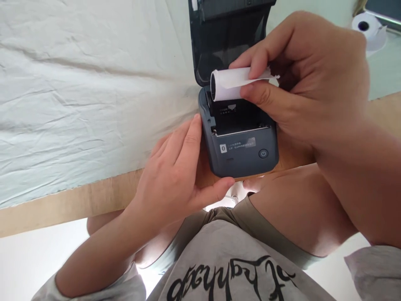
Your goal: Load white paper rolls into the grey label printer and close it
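A dark grey label printer (pixel 241 156) sits at the table's front edge with its black lid (pixel 228 46) raised. Its paper bay shows dark inside, with a power button on the front face. Over the bay, my right hand (pixel 313 79) pinches a thin roll of white paper (pixel 230 83) between thumb and fingers. The roll lies sideways, its hollow end facing left and a loose paper edge under the thumb. Against the printer's left side rests my left hand (pixel 175 167), fingers stretched out and thumb along the front lower edge.
A pale wrinkled cloth (pixel 78 92) covers most of the table, leaving a wooden strip (pixel 72 198) along the front edge. Another white paper roll (pixel 366 27) stands at the back right, beside a dark flat object (pixel 385 10). My legs are below the edge.
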### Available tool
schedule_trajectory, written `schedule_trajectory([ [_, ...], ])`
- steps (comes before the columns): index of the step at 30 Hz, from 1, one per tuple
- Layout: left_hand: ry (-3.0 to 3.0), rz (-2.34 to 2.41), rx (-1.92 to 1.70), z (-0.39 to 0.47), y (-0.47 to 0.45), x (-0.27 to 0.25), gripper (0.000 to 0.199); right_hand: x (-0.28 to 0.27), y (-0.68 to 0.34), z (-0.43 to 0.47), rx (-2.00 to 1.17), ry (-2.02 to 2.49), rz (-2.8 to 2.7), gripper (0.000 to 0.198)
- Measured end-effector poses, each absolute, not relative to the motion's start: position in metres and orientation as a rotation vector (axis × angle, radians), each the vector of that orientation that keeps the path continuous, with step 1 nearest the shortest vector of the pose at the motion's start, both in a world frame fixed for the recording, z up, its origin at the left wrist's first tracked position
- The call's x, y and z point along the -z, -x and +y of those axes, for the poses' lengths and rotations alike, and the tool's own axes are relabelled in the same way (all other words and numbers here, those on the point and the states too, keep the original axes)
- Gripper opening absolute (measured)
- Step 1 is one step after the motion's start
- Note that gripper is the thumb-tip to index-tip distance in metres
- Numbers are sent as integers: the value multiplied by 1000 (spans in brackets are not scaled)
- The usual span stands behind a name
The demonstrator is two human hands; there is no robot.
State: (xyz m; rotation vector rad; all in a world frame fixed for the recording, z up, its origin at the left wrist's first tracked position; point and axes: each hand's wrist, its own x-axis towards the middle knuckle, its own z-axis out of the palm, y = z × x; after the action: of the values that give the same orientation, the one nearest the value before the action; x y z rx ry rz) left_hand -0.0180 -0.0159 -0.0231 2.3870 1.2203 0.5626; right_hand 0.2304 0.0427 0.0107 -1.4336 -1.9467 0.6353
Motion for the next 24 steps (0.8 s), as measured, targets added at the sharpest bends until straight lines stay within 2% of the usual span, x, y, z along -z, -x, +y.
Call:
schedule_trajectory([
  [5,-2464,1194,-558,-15,18,24,97,-10,-235,41,-599,1362,-2011,19],
  [10,-2571,1168,-693,-16,14,26,99,-12,-245,27,-538,1149,-2162,19],
  [12,-2555,1127,-756,-16,12,26,89,-11,-251,23,-639,1170,-2104,25],
  [17,-2590,1039,-750,-17,11,23,48,-2,-268,24,-948,1283,-1923,59],
  [24,-2537,1062,-647,-20,12,20,34,-3,-271,28,-1018,1376,-1867,70],
])
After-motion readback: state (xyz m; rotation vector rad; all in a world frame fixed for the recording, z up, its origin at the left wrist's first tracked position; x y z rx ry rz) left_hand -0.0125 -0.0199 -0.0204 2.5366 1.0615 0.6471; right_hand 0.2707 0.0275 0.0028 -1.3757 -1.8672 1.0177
